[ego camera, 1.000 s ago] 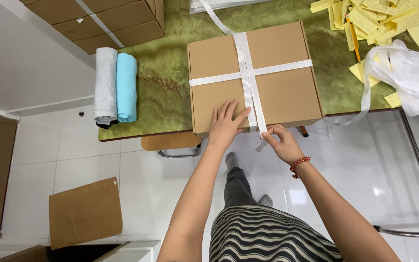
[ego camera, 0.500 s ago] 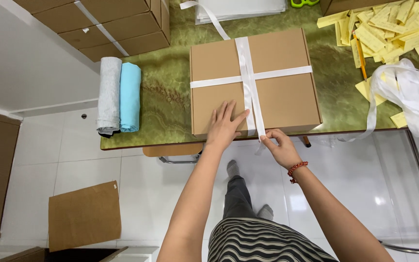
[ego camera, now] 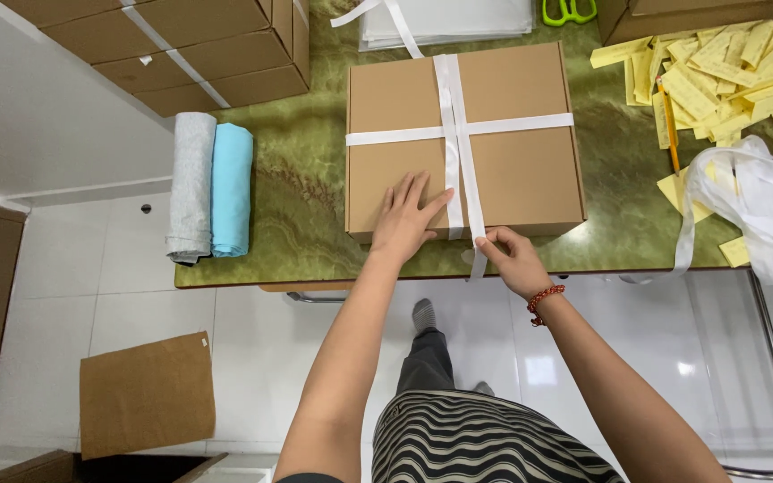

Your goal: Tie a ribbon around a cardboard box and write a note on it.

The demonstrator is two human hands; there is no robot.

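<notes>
Squarely on the green marbled table (ego camera: 297, 188) sits a flat brown cardboard box (ego camera: 512, 161), stiff and probably light, crossed by white ribbon (ego camera: 458, 134), soft and slippery, best gripped at its loose end. Left hand (ego camera: 404, 219) lies flat, released, on the lid; right hand (ego camera: 512, 259) pinches the ribbon end.

Cardboard box (ego camera: 512, 134), crossed by white ribbon (ego camera: 454, 125), on green worktop (ego camera: 297, 188). Left hand (ego camera: 404, 219) flat on lid; right hand (ego camera: 513, 259) pinching ribbon end at box's near edge. Left: grey roll (ego camera: 191, 183), blue roll (ego camera: 231, 188). Right: yellow slips (ego camera: 717, 72), loose ribbon pile (ego camera: 762, 206).
</notes>
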